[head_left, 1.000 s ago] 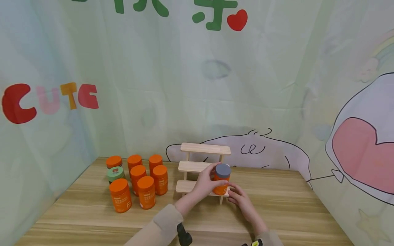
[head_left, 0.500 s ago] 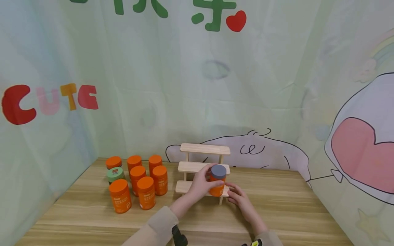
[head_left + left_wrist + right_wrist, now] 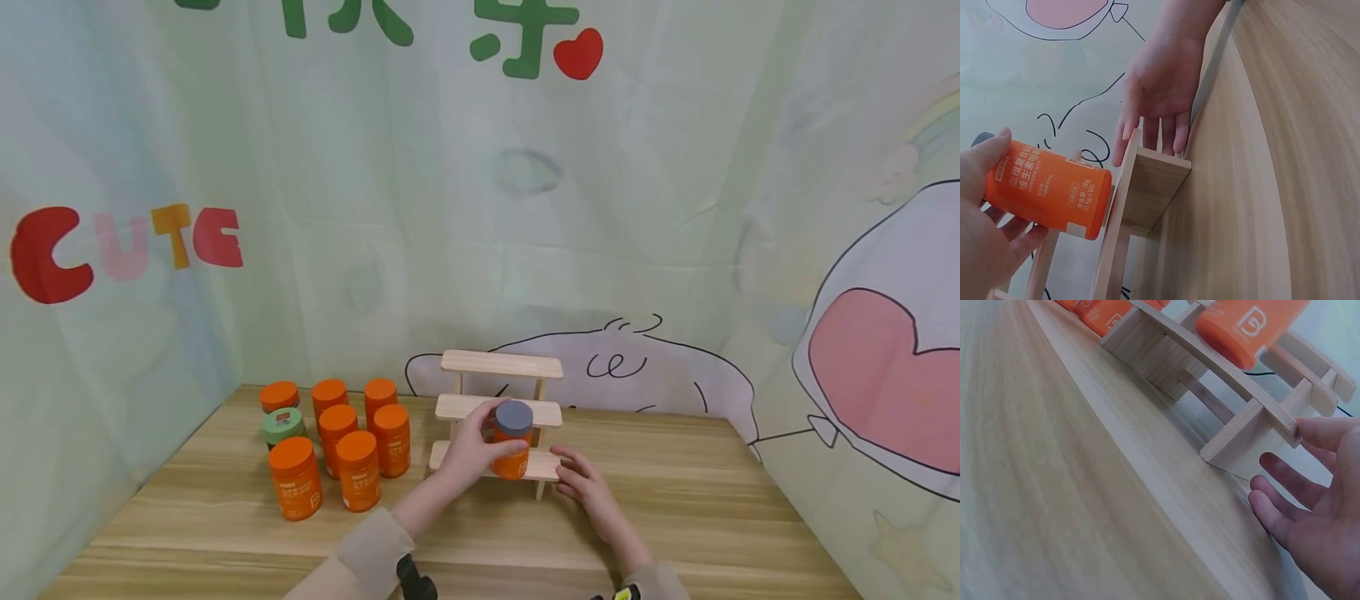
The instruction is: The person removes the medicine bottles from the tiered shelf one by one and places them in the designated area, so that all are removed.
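My left hand (image 3: 468,454) grips an orange jar (image 3: 513,457) with a grey lid, thumb at the front and fingers round the back. The jar stands upright at the lowest tier of a small wooden three-tier shelf (image 3: 543,463). Seen from the left wrist, the base of the jar (image 3: 1047,187) is right at the board. At the right end of that tier is my right hand (image 3: 592,496), a fingertip against the board's end. In the right wrist view the other fingers (image 3: 1285,478) are spread loosely beside the shelf leg and hold nothing.
Several orange jars (image 3: 358,471) with orange lids stand grouped on the wooden table (image 3: 675,517), left of the shelf. Among them is a jar with a green lid (image 3: 282,425). A printed cloth backdrop (image 3: 360,275) hangs behind and at both sides.
My left hand has shifted left along the lowest tier with the grey-lidded jar, from near its right end towards the middle. My right hand has stayed at the shelf's end.
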A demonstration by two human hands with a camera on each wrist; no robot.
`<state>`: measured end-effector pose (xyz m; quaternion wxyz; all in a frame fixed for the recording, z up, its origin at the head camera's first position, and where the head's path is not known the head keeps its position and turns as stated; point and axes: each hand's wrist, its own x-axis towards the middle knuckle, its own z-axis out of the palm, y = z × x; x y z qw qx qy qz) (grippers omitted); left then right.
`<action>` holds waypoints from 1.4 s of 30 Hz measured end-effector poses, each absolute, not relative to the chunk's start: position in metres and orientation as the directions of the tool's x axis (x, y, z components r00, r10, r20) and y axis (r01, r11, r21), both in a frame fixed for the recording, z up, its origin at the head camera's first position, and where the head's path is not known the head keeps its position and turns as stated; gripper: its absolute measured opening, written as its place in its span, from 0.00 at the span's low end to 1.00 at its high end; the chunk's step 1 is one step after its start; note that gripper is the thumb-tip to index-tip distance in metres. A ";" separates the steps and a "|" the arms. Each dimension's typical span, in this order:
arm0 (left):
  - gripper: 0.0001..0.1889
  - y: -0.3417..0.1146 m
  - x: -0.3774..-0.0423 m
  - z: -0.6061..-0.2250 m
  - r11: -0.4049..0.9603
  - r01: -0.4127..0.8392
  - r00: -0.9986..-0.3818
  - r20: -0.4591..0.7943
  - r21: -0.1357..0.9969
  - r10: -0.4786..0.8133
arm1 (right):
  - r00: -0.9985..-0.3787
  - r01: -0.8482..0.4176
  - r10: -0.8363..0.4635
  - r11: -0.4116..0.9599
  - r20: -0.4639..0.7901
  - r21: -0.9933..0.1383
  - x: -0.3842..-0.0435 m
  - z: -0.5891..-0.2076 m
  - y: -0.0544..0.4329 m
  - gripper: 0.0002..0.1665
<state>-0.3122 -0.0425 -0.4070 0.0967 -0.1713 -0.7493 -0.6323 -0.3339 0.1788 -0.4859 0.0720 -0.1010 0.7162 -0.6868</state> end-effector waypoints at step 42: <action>0.35 -0.142 -0.266 -0.405 0.333 0.242 -0.935 0.311 0.911 -0.172 | -0.974 -0.050 -0.224 0.038 0.040 -0.998 -0.335 -0.488 0.177 0.28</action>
